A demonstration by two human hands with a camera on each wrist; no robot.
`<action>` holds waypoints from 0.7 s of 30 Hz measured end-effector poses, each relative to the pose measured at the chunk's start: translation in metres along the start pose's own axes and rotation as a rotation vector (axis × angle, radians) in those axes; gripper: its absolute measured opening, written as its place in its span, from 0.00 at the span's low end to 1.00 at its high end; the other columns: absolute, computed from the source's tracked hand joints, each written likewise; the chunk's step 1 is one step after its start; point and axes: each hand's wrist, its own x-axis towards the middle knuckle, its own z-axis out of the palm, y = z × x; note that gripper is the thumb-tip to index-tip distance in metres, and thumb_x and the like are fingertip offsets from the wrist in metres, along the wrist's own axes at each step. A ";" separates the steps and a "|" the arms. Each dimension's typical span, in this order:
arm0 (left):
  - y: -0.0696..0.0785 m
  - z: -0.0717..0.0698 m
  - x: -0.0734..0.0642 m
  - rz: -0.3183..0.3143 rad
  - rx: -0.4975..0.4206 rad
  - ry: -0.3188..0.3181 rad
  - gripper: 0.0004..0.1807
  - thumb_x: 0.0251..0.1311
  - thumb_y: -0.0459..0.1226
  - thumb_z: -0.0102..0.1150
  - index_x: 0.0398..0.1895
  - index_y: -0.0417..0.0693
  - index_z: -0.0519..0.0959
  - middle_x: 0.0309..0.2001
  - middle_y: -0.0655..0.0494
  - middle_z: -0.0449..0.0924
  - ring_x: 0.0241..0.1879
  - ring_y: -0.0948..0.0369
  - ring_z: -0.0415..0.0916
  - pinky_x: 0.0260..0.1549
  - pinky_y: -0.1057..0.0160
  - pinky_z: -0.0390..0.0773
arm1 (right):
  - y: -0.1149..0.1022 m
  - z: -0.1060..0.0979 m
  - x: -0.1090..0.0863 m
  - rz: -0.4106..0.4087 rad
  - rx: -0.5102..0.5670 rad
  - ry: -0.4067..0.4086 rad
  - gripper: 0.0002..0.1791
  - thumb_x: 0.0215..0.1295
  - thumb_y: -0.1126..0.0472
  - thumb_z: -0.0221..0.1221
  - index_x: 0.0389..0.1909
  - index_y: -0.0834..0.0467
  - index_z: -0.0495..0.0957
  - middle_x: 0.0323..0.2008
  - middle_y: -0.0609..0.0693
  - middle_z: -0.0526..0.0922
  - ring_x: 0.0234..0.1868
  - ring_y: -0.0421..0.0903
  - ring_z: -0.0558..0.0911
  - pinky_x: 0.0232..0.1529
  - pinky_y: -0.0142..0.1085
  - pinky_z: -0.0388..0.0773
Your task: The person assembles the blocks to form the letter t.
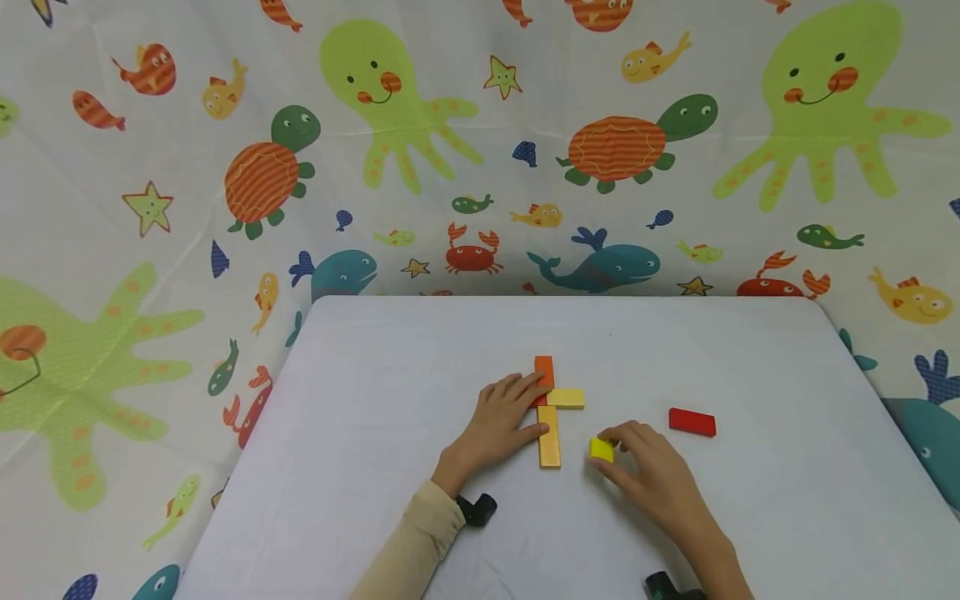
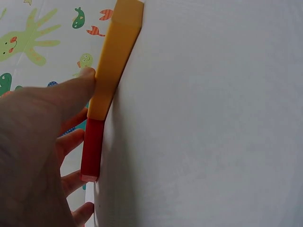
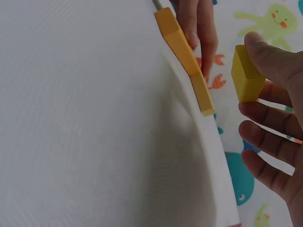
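My right hand [image 1: 656, 475] pinches a small yellow block [image 1: 601, 449] between thumb and fingers, to the right of a group of flat blocks. In the right wrist view, the yellow block [image 3: 247, 78] shows two long faces and the other fingers spread below it. My left hand [image 1: 498, 421] rests at the left side of the group. Its thumb touches the yellow-orange block [image 1: 549, 437], and its fingertips lie over the red block [image 1: 540, 401] and the lower part of the orange block [image 1: 543, 368]. A pale yellow block [image 1: 567, 399] sticks out rightward from the group.
Off to the right, a separate red block [image 1: 692, 422] lies on the white table [image 1: 390, 358]. Behind the table hangs a cloth [image 1: 450, 75] printed with sea animals. Dark wrist devices show at the left wrist [image 1: 477, 510] and right wrist [image 1: 666, 586].
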 end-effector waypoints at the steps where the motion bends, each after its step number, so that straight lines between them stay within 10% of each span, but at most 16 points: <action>1: 0.000 0.000 0.000 0.000 0.001 0.001 0.37 0.74 0.59 0.54 0.82 0.66 0.59 0.84 0.62 0.52 0.82 0.50 0.51 0.76 0.39 0.56 | -0.001 0.000 0.000 0.000 -0.001 -0.001 0.23 0.52 0.51 0.80 0.49 0.47 0.83 0.42 0.39 0.85 0.42 0.37 0.78 0.43 0.36 0.83; 21: 0.006 -0.001 -0.002 -0.021 0.026 0.008 0.36 0.73 0.58 0.55 0.81 0.66 0.61 0.84 0.61 0.53 0.82 0.49 0.52 0.76 0.38 0.58 | -0.005 0.009 -0.004 0.019 -0.025 -0.049 0.22 0.53 0.49 0.79 0.47 0.47 0.83 0.39 0.37 0.83 0.40 0.35 0.75 0.42 0.34 0.81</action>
